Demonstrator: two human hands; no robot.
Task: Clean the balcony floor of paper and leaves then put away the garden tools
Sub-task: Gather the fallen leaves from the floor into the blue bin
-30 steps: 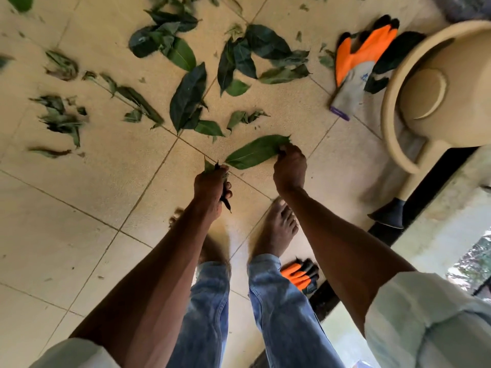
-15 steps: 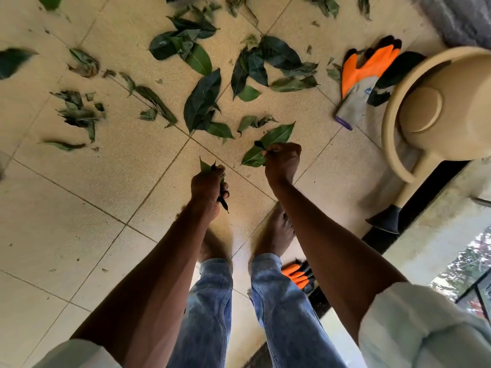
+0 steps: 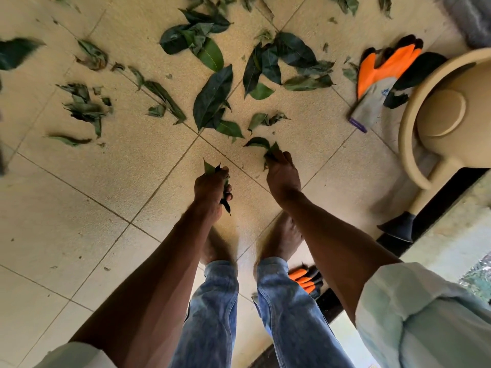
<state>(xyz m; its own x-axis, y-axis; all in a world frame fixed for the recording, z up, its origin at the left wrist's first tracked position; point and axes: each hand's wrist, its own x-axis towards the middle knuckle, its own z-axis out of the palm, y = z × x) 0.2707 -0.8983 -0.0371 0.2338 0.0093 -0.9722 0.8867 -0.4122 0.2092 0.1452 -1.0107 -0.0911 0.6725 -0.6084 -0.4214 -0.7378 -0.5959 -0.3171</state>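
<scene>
Several green leaves [image 3: 212, 98] lie scattered over the beige tiled floor [image 3: 79, 208] ahead of my bare feet. My left hand [image 3: 211, 188] grips a bunch of gathered leaves, their tips poking out above and below the fist. My right hand [image 3: 281, 172] grips a crumpled leaf [image 3: 261, 144] just off the floor. An orange and grey garden glove [image 3: 380, 83] lies at the right next to a beige watering can [image 3: 451, 107]. A second orange glove [image 3: 305, 280] shows behind my right leg.
The watering can's spout ends in a black rose [image 3: 398, 229] by a dark floor channel [image 3: 438, 203] along the right side. A pale ledge [image 3: 451, 235] runs beyond it. More leaves [image 3: 85, 104] lie at the left and top.
My right hand has lifted the long leaf off the floor and crumpled it into its grip. The view has shifted so the leaves sit lower. My left hand keeps its bunch.
</scene>
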